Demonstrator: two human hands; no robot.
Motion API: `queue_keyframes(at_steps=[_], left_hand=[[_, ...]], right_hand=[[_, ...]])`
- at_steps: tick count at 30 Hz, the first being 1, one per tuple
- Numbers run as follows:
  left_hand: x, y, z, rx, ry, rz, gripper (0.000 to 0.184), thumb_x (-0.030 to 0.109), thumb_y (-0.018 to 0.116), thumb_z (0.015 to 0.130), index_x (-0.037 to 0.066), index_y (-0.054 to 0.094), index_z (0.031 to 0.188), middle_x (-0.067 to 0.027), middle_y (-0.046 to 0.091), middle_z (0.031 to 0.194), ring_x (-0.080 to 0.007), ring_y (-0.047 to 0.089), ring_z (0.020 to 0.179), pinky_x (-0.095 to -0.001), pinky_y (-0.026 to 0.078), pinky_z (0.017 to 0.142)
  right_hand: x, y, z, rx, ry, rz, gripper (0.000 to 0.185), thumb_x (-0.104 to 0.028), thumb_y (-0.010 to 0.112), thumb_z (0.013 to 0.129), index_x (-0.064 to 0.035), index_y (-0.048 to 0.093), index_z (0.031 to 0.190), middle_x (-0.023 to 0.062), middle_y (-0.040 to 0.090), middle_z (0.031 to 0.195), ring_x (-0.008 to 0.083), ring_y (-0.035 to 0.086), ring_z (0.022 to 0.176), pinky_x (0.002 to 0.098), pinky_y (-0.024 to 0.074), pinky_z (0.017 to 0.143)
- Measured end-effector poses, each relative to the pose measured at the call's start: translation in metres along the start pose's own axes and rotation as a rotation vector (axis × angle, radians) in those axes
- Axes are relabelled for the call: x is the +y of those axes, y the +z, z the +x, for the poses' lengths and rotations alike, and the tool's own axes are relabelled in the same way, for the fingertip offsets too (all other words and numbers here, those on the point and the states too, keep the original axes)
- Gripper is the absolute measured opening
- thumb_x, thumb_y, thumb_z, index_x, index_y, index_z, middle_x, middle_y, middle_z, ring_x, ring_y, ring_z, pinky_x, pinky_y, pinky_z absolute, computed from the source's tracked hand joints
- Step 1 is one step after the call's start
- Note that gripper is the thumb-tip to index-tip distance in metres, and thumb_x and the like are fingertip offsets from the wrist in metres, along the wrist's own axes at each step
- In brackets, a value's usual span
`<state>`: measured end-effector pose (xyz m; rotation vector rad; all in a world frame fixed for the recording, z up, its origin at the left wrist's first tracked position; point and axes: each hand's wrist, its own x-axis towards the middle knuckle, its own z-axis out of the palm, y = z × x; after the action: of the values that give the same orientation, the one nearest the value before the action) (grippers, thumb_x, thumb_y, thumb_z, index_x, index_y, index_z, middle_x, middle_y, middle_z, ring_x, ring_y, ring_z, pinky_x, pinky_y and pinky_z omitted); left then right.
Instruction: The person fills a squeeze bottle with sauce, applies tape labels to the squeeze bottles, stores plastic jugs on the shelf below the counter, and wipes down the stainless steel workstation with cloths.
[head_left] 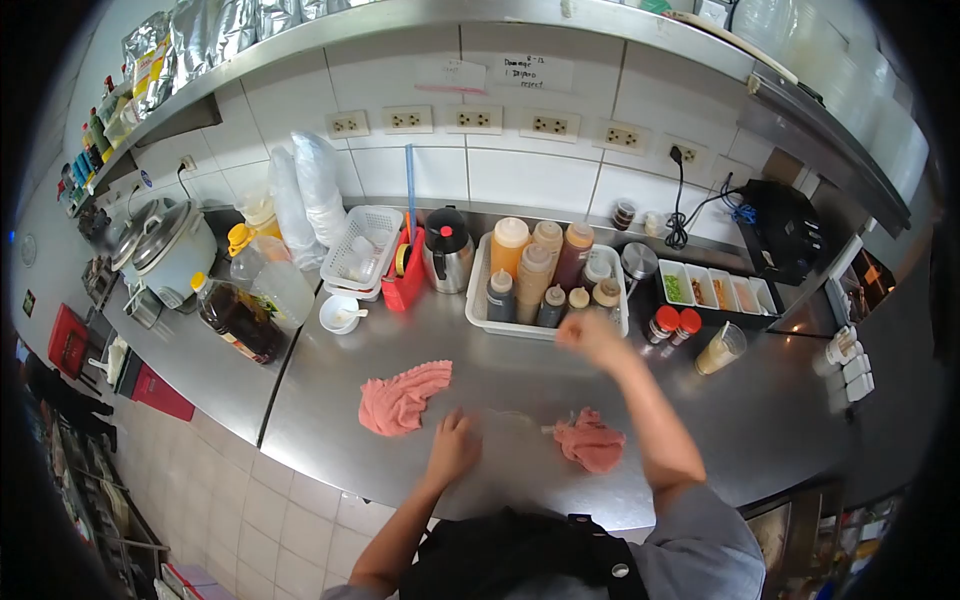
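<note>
My left hand is low over the steel counter, its fingers curled in; whether anything is inside them is hidden. Just beyond it lies a crumpled pink cloth. My right hand is raised at the front edge of a white bin of squeeze bottles, nearest the small dark-filled bottle. Motion smears its fingers, and I cannot tell if it touches a bottle. A second pink cloth is bunched between my arms. Between the hands is a faint pale smear that I cannot make out.
Left stand a small white bowl, a red holder, a thermal jug and a dark liquid bottle. Right are red-capped shakers, a topping tray and a tilted cup. A steel shelf hangs overhead.
</note>
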<state>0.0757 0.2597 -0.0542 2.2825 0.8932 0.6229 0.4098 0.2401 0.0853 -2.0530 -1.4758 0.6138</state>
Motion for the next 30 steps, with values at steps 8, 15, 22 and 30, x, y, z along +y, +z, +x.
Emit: queue_keyframes(at_steps=[8, 15, 22, 30], left_hand=[[0.022, 0.037, 0.041, -0.27, 0.211, 0.224, 0.048, 0.03, 0.072, 0.079, 0.026, 0.062, 0.126, -0.0114, 0.049, 0.139, -0.0379, 0.05, 0.121, -0.0513, 0.043, 0.095], [0.034, 0.075, 0.017, -0.206, -0.063, -0.132, 0.026, 0.028, 0.064, 0.088, 0.013, 0.071, 0.108, -0.0112, 0.064, 0.118, -0.0302, 0.064, 0.098, -0.0399, 0.052, 0.085], [0.087, 0.039, -0.002, 0.118, -0.653, -1.367, 0.032, 0.023, 0.055, 0.098, -0.003, 0.064, 0.113, -0.0105, 0.067, 0.104, -0.0183, 0.064, 0.101, -0.0299, 0.05, 0.089], [0.023, 0.044, -0.073, 0.37, -0.832, -1.093, 0.03, 0.023, 0.052, 0.1, 0.001, 0.063, 0.117, -0.0069, 0.063, 0.103, -0.0158, 0.063, 0.087, -0.028, 0.051, 0.084]], right_hand=[[0.044, 0.151, -0.125, 0.087, -0.074, -0.651, 0.023, -0.018, 0.072, 0.076, -0.0148, 0.071, 0.099, 0.007, 0.063, 0.097, 0.0294, 0.057, 0.107, 0.0449, 0.0456, 0.09], [0.045, 0.156, -0.122, 0.177, -0.062, 0.05, 0.013, -0.008, 0.069, 0.082, -0.0046, 0.07, 0.094, 0.0116, 0.066, 0.09, 0.0291, 0.066, 0.082, 0.0368, 0.0526, 0.077], [0.008, 0.173, -0.126, 0.208, -0.388, 0.332, 0.036, 0.006, 0.056, 0.084, -0.0047, 0.063, 0.118, 0.0177, 0.069, 0.099, 0.0336, 0.068, 0.085, 0.0385, 0.0542, 0.079], [0.002, 0.13, -0.152, 0.08, -0.458, 0.056, 0.046, -0.008, 0.059, 0.084, -0.0093, 0.056, 0.13, 0.0141, 0.065, 0.117, 0.0336, 0.06, 0.108, 0.0444, 0.0443, 0.093]])
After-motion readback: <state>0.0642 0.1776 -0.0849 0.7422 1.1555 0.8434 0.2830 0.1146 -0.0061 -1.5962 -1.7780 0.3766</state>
